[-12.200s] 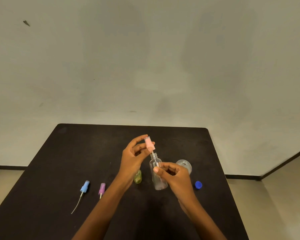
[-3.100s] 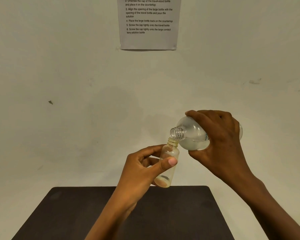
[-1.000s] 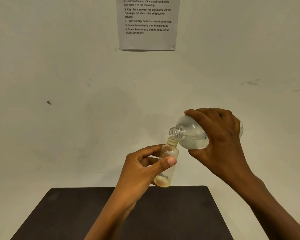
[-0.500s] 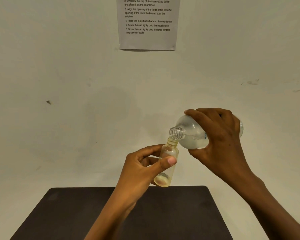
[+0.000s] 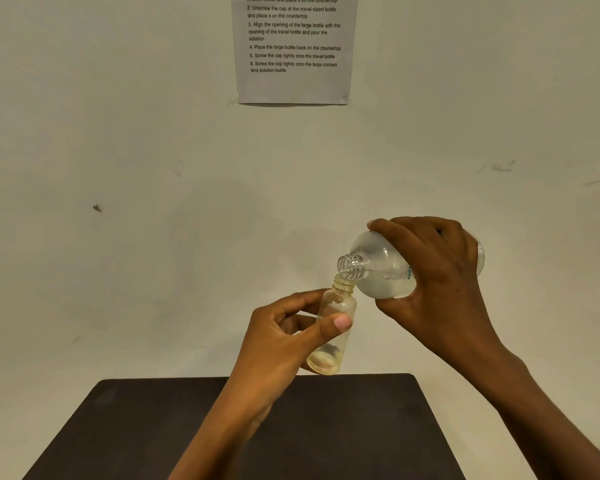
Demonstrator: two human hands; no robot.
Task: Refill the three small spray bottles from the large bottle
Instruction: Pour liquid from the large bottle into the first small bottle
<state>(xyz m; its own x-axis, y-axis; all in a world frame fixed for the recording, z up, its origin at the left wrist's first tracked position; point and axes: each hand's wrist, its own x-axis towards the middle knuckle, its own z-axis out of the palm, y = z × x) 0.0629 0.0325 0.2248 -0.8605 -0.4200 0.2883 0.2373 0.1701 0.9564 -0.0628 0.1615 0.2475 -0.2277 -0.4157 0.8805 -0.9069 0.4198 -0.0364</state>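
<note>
Gripping the tipped large bottle, the right hand hides its base; left hand fingers pinch the small bottle, liquid stream indiscernible.

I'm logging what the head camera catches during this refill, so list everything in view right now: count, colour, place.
Large bottle: one, clear with cloudy liquid inside, tipped with its open mouth over the small bottle, held above the table's far edge.
Small bottle: one, clear with a yellowish tint, uncapped, a little liquid at its bottom, held near upright under the large bottle's mouth.
Table: one, dark brown, bottom of view.
Instruction sheet: one, white with black numbered steps, on the wall at top centre.
Wall: one, off-white, with a few scuff marks.
Left hand: one, gripping the small bottle.
Right hand: one, gripping the large bottle.
</note>
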